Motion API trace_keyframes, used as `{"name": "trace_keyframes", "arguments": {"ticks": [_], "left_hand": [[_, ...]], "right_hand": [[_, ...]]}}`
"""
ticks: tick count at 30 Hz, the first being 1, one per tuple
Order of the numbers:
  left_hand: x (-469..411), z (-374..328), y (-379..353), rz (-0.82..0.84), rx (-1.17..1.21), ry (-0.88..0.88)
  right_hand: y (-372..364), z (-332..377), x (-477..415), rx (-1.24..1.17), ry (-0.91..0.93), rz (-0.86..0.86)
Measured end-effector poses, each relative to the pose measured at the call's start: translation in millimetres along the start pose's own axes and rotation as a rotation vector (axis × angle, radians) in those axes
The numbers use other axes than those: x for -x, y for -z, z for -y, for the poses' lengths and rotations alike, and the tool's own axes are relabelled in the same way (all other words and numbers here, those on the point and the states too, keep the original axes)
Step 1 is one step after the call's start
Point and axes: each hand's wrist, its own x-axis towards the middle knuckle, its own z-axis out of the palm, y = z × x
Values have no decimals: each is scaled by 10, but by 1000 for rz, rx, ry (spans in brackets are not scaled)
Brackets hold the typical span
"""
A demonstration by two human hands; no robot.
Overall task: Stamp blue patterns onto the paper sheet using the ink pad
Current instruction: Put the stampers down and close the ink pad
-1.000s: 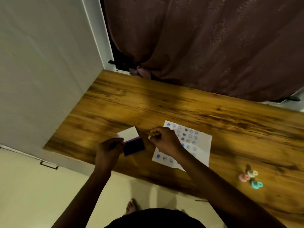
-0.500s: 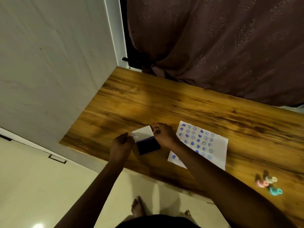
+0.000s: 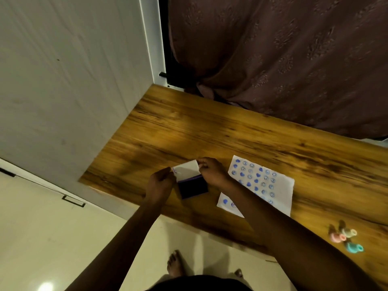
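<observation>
Both hands are on the ink pad [image 3: 194, 186], which sits near the front edge of the wooden table [image 3: 210, 133], just left of the paper sheet [image 3: 281, 185]. The pad's white lid [image 3: 186, 169] is tipped up and back. The left hand [image 3: 160, 182] pinches the lid's left corner w/ fingers curled; the right hand [image 3: 212, 172] pinches the lid's far right corner. Neither seems to carry a stamp, though the palms are hidden so can't be sure.

The sheet is already well covered: rows of blue hearts and smiley rounds, approx. most of the upper part filled. The right forearm crosses its near-left corner.

Three small stamps [image 3: 346, 239], pink, cream and teal, lie well apart to the right, near the table's front edge.

Judgement: the step is handling the lid, either closing it or settling it open; can't tell which. If more prints are wanted, next move needs the lid left fully back, pad steadied w/ one hand, and the other reaching right for a stamp.
</observation>
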Motion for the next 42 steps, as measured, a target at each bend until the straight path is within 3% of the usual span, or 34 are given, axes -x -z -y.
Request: {"name": "trace_keyframes", "arguments": {"ticks": [6, 23, 30, 42], "left_hand": [[29, 2, -51, -34, 77, 36], [376, 192, -162, -177, 43, -143], [446, 329, -183, -179, -90, -216], [363, 390, -204, -154, -297, -167]], "right_hand": [[58, -24, 72, -80, 9, 2], [133, -147, 528, -142, 46, -182], [102, -234, 665, -163, -14, -150], [-68, -443, 688, 17, -78, -145]]}}
